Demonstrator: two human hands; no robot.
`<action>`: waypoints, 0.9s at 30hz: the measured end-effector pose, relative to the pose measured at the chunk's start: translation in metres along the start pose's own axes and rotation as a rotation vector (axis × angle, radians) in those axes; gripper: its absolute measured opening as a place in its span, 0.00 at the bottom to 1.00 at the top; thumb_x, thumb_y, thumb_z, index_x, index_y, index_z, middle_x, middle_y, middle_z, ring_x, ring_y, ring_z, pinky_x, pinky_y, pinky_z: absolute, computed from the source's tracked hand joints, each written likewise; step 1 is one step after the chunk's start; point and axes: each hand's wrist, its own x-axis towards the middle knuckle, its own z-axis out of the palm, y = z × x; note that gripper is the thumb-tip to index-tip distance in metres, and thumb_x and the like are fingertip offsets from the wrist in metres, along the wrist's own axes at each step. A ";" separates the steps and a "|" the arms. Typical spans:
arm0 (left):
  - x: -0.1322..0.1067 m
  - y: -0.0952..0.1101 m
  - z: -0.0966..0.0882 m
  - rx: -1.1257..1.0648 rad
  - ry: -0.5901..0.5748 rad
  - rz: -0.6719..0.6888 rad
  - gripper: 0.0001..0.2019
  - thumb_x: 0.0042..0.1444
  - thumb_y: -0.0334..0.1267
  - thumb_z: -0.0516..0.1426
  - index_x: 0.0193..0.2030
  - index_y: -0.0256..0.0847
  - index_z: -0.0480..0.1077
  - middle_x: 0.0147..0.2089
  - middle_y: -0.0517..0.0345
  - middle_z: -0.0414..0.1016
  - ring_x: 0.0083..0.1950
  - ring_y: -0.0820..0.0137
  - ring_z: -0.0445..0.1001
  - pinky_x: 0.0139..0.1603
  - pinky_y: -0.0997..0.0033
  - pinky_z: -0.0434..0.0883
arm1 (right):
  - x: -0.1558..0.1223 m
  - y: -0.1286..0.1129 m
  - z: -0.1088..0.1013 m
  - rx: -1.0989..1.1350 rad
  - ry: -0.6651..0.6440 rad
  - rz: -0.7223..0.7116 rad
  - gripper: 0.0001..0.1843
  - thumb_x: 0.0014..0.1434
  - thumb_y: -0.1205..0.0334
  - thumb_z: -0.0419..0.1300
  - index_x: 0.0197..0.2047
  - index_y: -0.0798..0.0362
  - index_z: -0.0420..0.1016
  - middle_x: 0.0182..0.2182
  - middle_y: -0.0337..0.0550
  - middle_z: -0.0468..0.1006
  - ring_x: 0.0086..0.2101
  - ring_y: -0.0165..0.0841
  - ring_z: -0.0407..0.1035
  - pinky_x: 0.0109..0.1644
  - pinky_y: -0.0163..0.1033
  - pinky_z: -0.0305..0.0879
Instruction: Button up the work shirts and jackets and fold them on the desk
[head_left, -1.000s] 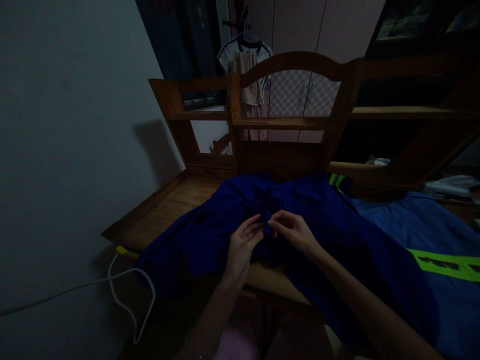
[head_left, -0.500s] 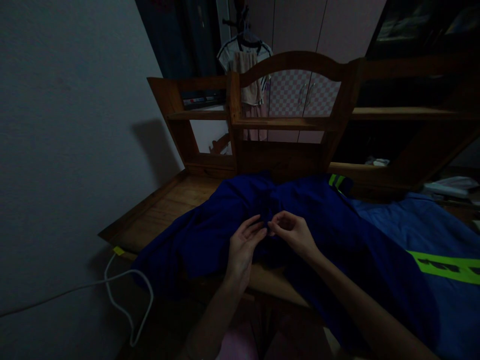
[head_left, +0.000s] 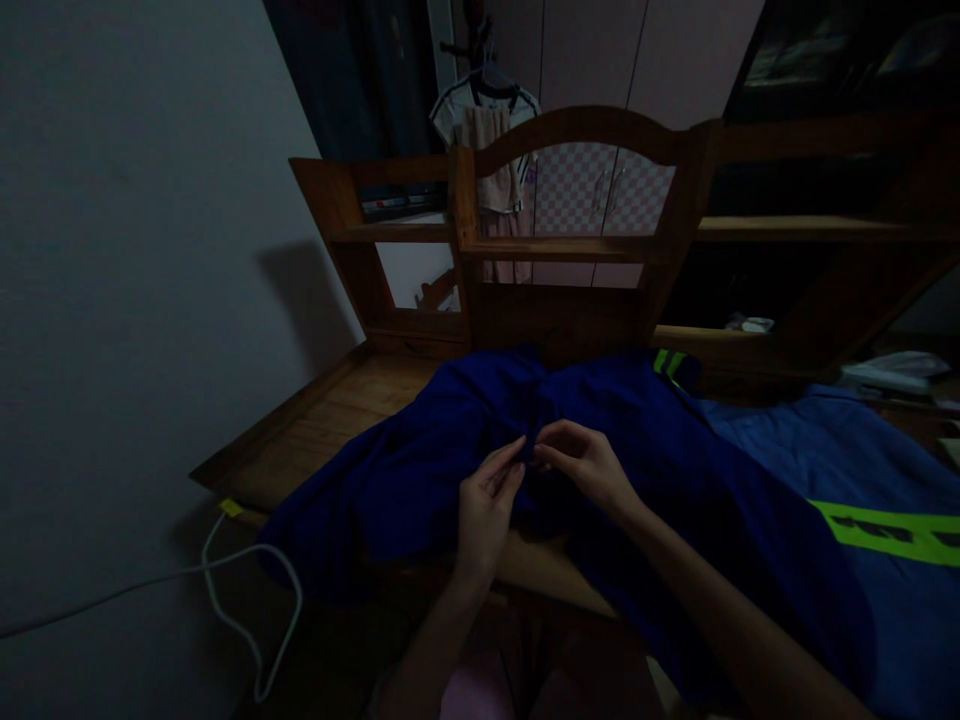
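A dark blue garment (head_left: 427, 470) lies rumpled over the wooden desk and hangs past its front edge. My left hand (head_left: 486, 500) is in front of the garment's middle, its thumb and fingers drawn close together at the tips. Just to its right, my right hand (head_left: 585, 462) is curled in a pinch, thumb against forefinger. The two sets of fingertips are almost touching. Whatever is between them is too small and dark to make out.
A lighter blue garment with a yellow-green band (head_left: 877, 530) lies at the right. Behind stands a wooden shelf unit (head_left: 562, 245). A white cable (head_left: 281, 555) loops at the desk's left corner, beside the wall (head_left: 150, 250). Clothes hang on a rack (head_left: 491, 150) beyond.
My left hand's fingers have drawn closer together and straightened upward. The right hand keeps its pinch and has shifted only slightly. The garments lie as before.
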 end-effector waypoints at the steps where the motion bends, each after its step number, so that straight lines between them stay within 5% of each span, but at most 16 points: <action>1: -0.001 0.001 0.001 -0.006 -0.020 0.003 0.17 0.56 0.38 0.58 0.53 0.42 0.72 0.55 0.51 0.72 0.57 0.64 0.70 0.59 0.65 0.65 | 0.000 0.001 0.000 -0.014 0.005 -0.002 0.16 0.50 0.51 0.65 0.34 0.55 0.73 0.28 0.39 0.76 0.28 0.29 0.70 0.34 0.35 0.67; 6: 0.000 -0.001 0.002 0.038 0.052 0.057 0.15 0.51 0.40 0.62 0.47 0.40 0.75 0.50 0.51 0.75 0.51 0.63 0.73 0.55 0.65 0.68 | -0.002 0.002 -0.003 -0.127 -0.068 -0.014 0.16 0.53 0.49 0.63 0.33 0.55 0.72 0.25 0.38 0.73 0.26 0.28 0.67 0.32 0.34 0.65; 10: 0.005 -0.009 -0.002 0.000 0.149 -0.032 0.14 0.50 0.43 0.62 0.40 0.37 0.76 0.40 0.52 0.78 0.44 0.65 0.75 0.48 0.67 0.70 | -0.005 -0.003 -0.001 -0.246 -0.073 -0.048 0.16 0.54 0.48 0.60 0.33 0.54 0.73 0.27 0.40 0.74 0.28 0.30 0.70 0.33 0.35 0.65; 17: 0.008 -0.014 -0.003 -0.218 0.098 -0.109 0.12 0.50 0.42 0.63 0.38 0.36 0.73 0.37 0.57 0.74 0.40 0.72 0.73 0.42 0.75 0.69 | -0.004 -0.002 0.000 -0.158 -0.049 -0.003 0.17 0.53 0.48 0.61 0.33 0.55 0.72 0.25 0.39 0.74 0.27 0.30 0.70 0.33 0.35 0.67; 23: 0.007 -0.013 -0.007 -0.082 0.058 -0.098 0.14 0.53 0.45 0.60 0.40 0.36 0.71 0.37 0.55 0.75 0.39 0.70 0.73 0.40 0.74 0.69 | -0.001 0.002 -0.001 -0.042 -0.086 0.073 0.19 0.50 0.47 0.64 0.33 0.56 0.72 0.25 0.39 0.74 0.26 0.30 0.71 0.31 0.35 0.68; 27: 0.000 -0.010 -0.005 0.156 0.108 0.050 0.12 0.55 0.45 0.58 0.39 0.38 0.72 0.37 0.54 0.76 0.40 0.67 0.74 0.41 0.72 0.69 | -0.003 0.002 0.001 -0.100 -0.082 0.036 0.17 0.53 0.48 0.61 0.33 0.55 0.71 0.25 0.40 0.74 0.26 0.31 0.71 0.31 0.36 0.68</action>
